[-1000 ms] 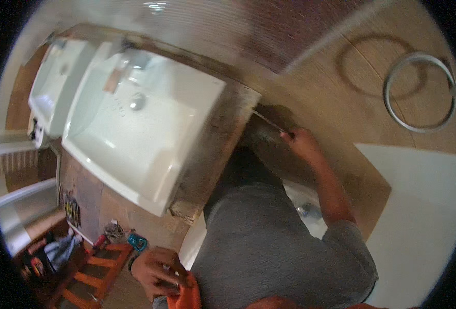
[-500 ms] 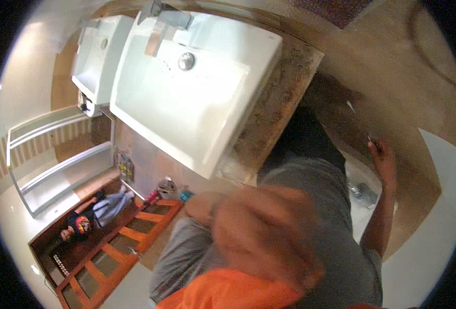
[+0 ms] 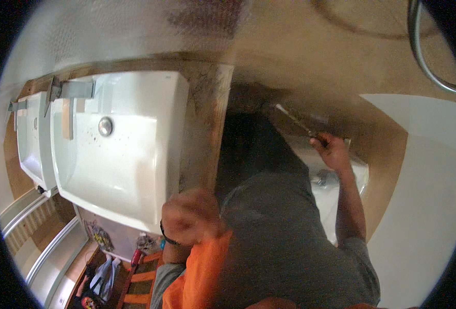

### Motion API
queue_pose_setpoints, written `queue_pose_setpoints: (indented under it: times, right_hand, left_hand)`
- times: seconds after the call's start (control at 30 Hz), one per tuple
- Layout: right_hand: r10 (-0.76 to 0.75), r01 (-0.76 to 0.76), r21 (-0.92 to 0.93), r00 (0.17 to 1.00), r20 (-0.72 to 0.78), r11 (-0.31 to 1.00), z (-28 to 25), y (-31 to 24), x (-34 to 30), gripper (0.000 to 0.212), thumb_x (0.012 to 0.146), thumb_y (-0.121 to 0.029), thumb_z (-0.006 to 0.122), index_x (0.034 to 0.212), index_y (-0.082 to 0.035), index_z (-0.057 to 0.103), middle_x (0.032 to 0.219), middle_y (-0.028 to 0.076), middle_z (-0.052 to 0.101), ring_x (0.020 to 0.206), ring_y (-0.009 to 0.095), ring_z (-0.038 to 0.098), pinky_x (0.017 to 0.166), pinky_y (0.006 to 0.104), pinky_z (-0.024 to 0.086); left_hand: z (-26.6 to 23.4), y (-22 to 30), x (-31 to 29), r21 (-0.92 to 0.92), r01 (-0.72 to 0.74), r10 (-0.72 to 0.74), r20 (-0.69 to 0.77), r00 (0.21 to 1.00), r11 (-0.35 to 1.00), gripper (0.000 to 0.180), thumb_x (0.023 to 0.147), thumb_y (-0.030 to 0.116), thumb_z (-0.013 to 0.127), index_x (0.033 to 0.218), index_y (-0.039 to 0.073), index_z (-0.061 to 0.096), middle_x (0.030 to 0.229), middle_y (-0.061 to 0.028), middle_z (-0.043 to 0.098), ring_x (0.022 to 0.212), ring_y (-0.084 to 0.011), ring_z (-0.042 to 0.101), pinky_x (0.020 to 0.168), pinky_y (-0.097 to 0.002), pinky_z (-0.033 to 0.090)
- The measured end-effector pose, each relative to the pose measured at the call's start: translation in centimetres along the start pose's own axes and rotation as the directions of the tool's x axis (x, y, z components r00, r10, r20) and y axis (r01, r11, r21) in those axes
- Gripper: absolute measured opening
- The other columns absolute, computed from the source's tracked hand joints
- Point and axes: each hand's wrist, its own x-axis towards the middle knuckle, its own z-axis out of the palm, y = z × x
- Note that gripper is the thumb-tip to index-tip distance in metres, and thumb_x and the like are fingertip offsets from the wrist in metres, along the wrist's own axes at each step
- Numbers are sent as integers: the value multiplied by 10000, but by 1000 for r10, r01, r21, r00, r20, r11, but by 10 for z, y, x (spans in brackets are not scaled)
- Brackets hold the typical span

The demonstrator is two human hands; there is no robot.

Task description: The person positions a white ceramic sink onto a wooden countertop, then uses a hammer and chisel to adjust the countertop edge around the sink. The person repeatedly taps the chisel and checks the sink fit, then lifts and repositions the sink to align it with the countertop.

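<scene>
My right hand (image 3: pixel 331 152) is closed round the dark handle of a slim tool (image 3: pixel 299 121). Its thin shaft ends in a pale tip, pointing to the upper left near a dark gap beside the counter; the tool's exact kind is unclear. Lower left of the middle, my left hand (image 3: pixel 191 216) is smeared by motion, with a dark band at its wrist. It looks closed on an orange cloth (image 3: pixel 202 268), which trails to the lower edge. Left of that hand stands a white rectangular basin (image 3: pixel 119 165) with a round drain and a flat metal spout.
A second white basin (image 3: pixel 32 144) stands farther left. Under my right arm is a white fixture (image 3: pixel 331 201) with a metal fitting. A bent metal pipe (image 3: pixel 426 72) curves at the upper right. At the lower left are a slatted wooden frame (image 3: pixel 140 278), a red bottle (image 3: pixel 136 257) and a person (image 3: pixel 101 283).
My view has shifted, so the basins now lie farther left. My left hand has moved left and away from the lower middle, the orange cloth with it. My right hand still holds the slim tool.
</scene>
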Motion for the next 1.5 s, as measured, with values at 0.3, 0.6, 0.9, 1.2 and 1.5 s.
queue_pose_setpoints:
  times: [0.3,0.6,0.9,1.2,1.5]
  right_hand:
    - [-356,335,244,933,48,910,20,-64,74,483,905,-451,704,1107,-14,666,844,199,691,700,301,659,682,412,528]
    - [-483,473,123,874,60,872,48,-141,118,415,912,-352,700,1157,-28,612,846,219,685,731,335,677,696,436,533]
    - [-593,593,-19,805,13,805,63,-132,147,386,919,-355,666,1118,-25,641,999,252,687,959,440,660,823,514,534]
    - [-490,495,315,866,-102,810,104,-100,122,358,915,-349,691,1127,-60,692,992,206,705,899,401,677,794,473,537]
    - [-553,595,405,801,-228,694,142,-97,150,356,854,-346,737,1013,-30,703,885,183,711,832,381,690,759,473,545]
  left_hand:
    - [11,-68,-40,516,594,-145,-668,730,617,204,871,107,746,1054,33,695,957,-116,719,822,-226,674,735,-336,533]
    - [21,-44,-56,481,643,92,-837,540,597,145,860,64,734,994,23,697,907,-110,703,792,-227,656,729,-327,517]
    - [28,-52,-10,627,671,-264,-622,737,395,292,904,286,724,849,0,706,702,-204,650,630,-360,652,589,-422,501]
    - [38,-64,-17,920,390,-404,-375,834,-49,258,882,291,737,973,50,724,813,-179,686,672,-291,687,632,-418,537]
    - [69,16,-12,874,423,-591,-476,651,-237,289,868,239,733,1060,25,712,844,-150,712,737,-289,700,696,-396,559]
